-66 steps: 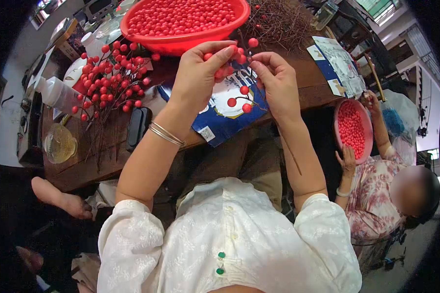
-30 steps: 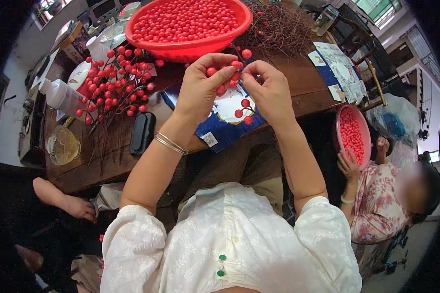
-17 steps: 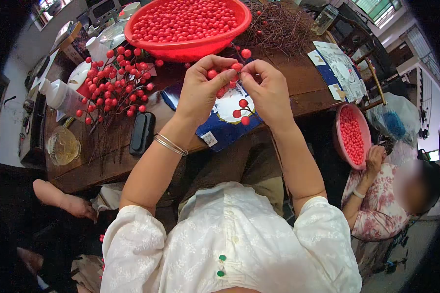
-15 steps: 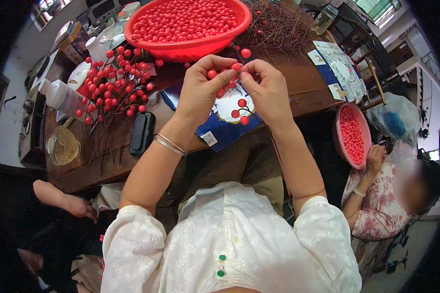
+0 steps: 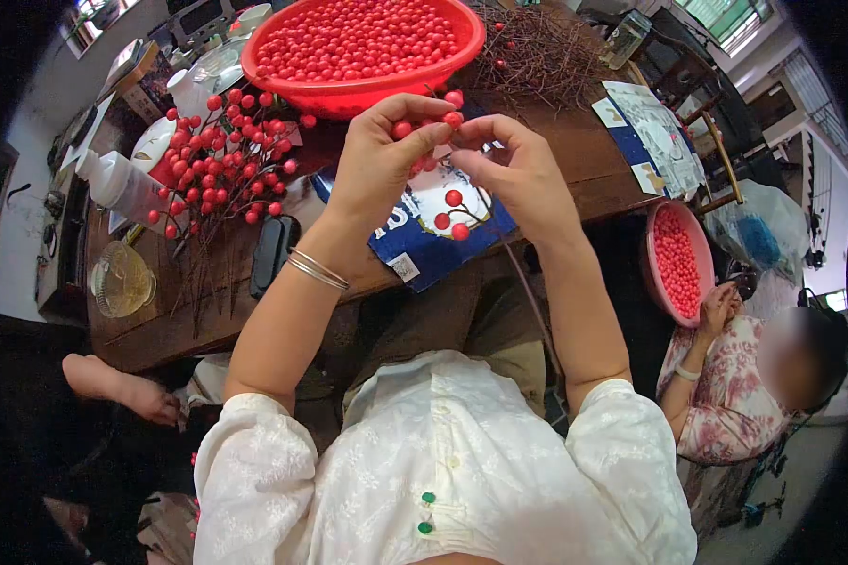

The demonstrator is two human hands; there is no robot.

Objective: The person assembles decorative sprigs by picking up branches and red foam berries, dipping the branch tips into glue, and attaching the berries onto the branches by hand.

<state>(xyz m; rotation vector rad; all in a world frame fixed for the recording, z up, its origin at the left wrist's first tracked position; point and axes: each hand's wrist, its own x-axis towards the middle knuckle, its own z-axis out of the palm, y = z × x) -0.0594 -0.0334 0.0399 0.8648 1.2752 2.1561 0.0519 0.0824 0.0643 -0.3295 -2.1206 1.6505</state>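
Note:
My left hand (image 5: 372, 151) is closed around several red berries (image 5: 413, 129), with one red berry (image 5: 453, 120) at the thumb and forefinger tips. Right beside it, my right hand (image 5: 513, 169) has its thumb and forefinger bent around the upper part of a thin berry branch (image 5: 518, 268). The exact grip at the fingertips is partly hidden. From this branch a cluster of three red berries (image 5: 454, 199) sticks out below the hands, and its stem runs down past my right forearm. Beneath lies a blue and white printed sheet (image 5: 415, 247).
A big red basin (image 5: 367, 94) full of berries stands behind my hands. Finished-looking berry sprays (image 5: 221, 155) lie left, near a black case (image 5: 273, 254) and glass bowl (image 5: 122, 281). Bare twigs (image 5: 537, 56) are piled at back. Right, a person's hand (image 5: 719, 306) touches a pink basin (image 5: 664, 292).
The branch and its three-berry cluster have shifted slightly left. My right thumb and forefinger have loosened a little, and both hands have moved slightly.

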